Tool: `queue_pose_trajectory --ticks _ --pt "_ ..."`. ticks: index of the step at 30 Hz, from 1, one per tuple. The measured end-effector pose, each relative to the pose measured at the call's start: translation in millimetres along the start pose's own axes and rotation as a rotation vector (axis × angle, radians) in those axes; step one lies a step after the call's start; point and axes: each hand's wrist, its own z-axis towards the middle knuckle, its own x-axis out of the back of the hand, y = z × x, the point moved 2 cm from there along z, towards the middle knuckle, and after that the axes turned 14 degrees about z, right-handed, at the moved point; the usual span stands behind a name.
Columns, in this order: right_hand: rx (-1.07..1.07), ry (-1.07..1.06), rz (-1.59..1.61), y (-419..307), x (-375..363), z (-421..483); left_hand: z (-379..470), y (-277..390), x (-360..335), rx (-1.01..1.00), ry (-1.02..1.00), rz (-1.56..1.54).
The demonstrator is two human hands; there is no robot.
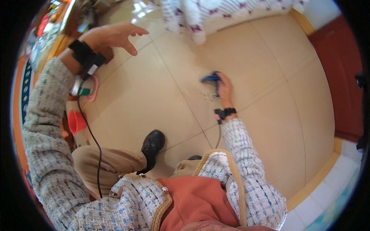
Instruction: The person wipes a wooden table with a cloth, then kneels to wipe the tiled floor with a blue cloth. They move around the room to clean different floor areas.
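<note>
Low over the beige tile floor (138, 95), my right hand (226, 88) grips a dark blue cloth (212, 77), slightly blurred. Small dark specks of debris (209, 96) lie on the tiles beside that hand. My left hand (115, 36) is raised at the upper left, fingers spread and holding nothing. Both wrists carry black straps with small devices; a black cable (89, 130) hangs from the left one.
A red plastic bin (76, 121) and a pink-rimmed item (94, 88) stand at the left by a cluttered wooden cabinet. White fabric with dark red bows (198, 24) hangs at the top. A dark red door (336, 78) is at the right. My black shoe (153, 144) is below.
</note>
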Motion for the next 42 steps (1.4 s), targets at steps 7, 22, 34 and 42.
queue_pose_trajectory --ticks 7,22,34,42 --pt "0.059 -0.034 -0.564 -6.7 48.2 -56.4 -222.3 17.7 11.0 0.138 0.147 0.081" --pt "-0.218 -0.131 -0.218 -21.9 74.2 -31.1 -254.3 -54.7 -192.8 0.238 -0.357 -0.392" --pt "-0.802 -0.174 -0.290 -317.9 223.3 39.9 -0.8 -79.5 -330.1 -0.203 -0.167 -0.305" --pt "-0.825 -0.242 -0.702 -539.1 208.0 115.6 53.8 -42.4 -340.8 -0.487 -0.125 -0.289"
